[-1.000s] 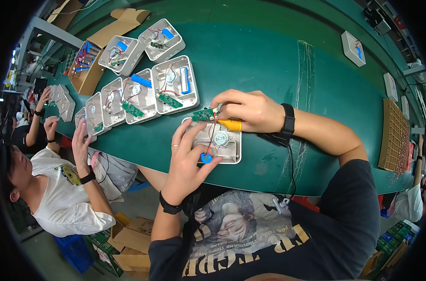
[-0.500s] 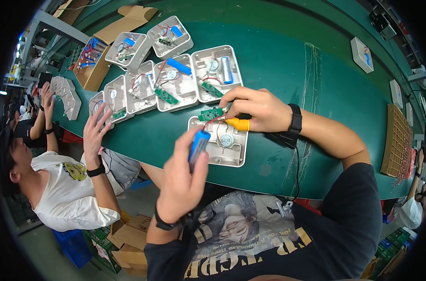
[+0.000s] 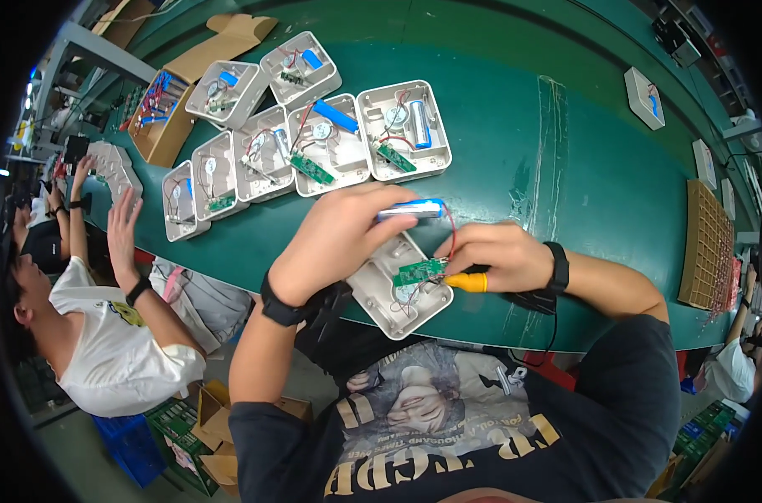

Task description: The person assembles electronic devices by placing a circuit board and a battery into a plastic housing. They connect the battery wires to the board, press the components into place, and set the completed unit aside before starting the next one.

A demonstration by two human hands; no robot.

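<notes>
My left hand [image 3: 339, 233] is closed around a blue cylindrical battery [image 3: 414, 209], held level above a light grey plastic case [image 3: 383, 303]. A red wire [image 3: 454, 230] curves down from the battery's right end toward my right hand [image 3: 502, 258]. That hand's fingers are pinched at the right end of a green circuit board [image 3: 416, 272], which sits over the tilted case. A yellow tapered piece [image 3: 467, 282] sticks out under the same fingers; whether it is gripped or worn, I cannot tell. Thin wires and part of a round metallic disc show below the board.
Several similar cases [image 3: 331, 180] with batteries and boards stand beyond my hands. A cardboard box [image 3: 167, 134] of wired batteries is at the far left. Beside me a person's hand [image 3: 125, 239] is raised. A partitioned tan tray [image 3: 701, 251] is at the right edge.
My left hand has moved up and right with the battery, now turned level. My right hand and the board have shifted right and nearer. The case has turned and come nearer.
</notes>
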